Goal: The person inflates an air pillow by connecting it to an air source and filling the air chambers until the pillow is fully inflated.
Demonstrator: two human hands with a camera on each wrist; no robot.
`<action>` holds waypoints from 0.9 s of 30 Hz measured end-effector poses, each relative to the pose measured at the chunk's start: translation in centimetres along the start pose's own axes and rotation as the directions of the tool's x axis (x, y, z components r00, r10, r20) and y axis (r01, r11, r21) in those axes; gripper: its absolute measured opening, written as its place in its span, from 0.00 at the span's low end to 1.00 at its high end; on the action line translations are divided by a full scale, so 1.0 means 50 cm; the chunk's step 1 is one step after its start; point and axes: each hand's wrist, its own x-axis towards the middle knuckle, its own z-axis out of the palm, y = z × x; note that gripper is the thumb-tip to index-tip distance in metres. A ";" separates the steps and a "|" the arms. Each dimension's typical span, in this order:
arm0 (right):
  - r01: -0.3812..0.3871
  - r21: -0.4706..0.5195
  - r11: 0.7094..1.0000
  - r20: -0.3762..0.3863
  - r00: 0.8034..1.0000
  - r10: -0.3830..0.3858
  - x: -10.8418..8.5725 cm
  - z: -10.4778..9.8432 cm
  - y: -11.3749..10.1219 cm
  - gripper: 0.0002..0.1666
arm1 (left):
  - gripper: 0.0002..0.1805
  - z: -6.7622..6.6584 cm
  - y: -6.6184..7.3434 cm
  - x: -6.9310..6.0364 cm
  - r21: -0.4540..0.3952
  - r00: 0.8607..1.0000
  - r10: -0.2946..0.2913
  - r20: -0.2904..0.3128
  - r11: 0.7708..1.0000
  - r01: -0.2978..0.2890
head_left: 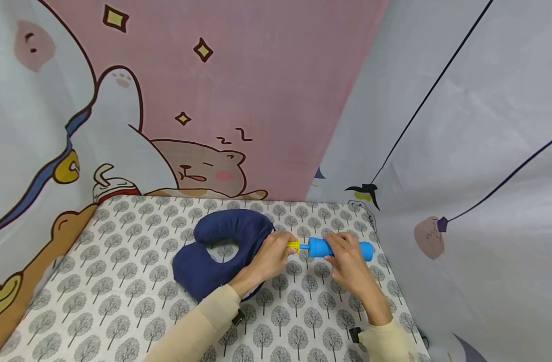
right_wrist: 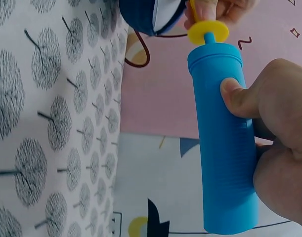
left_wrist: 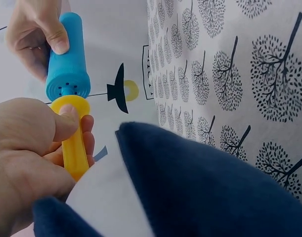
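A hand pump spans both hands, its blue barrel lying nearly level in the head view. My right hand grips the barrel, thumb along its side in the right wrist view. With thumb and fingers, my left hand pinches the yellow flanged end piece, joined to the barrel by a short blue rod. Left of that hand lies a navy U-shaped neck pillow. A white part shows between its navy edges, close to the yellow piece; whether they join is hidden.
The pillow lies on a white cloth printed with grey trees. A pink and white cartoon curtain rises behind the surface, and a pale curtain hangs along the right side.
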 end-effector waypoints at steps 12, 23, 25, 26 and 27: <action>-0.010 -0.009 1.000 0.005 1.000 0.010 0.012 0.030 -0.032 0.33 | 0.08 -0.005 -0.001 0.004 0.010 1.000 0.027 -0.006 1.000 -0.027; -0.112 0.047 0.993 0.160 0.982 0.103 -0.001 0.018 -0.016 0.32 | 0.09 0.000 -0.004 0.001 0.048 0.996 0.010 0.088 0.999 -0.014; -0.104 0.035 0.994 0.174 0.980 0.096 0.000 0.016 -0.014 0.35 | 0.09 -0.001 -0.004 0.002 0.056 0.995 0.013 0.103 0.998 -0.019; -0.095 0.028 0.995 0.177 0.980 0.088 0.002 0.016 -0.013 0.36 | 0.09 -0.002 -0.004 0.003 0.061 0.994 0.016 0.111 0.998 -0.023; -0.085 0.025 0.996 0.180 0.980 0.079 0.004 0.015 -0.013 0.37 | 0.09 -0.004 -0.004 0.003 0.066 0.993 0.018 0.119 0.997 -0.026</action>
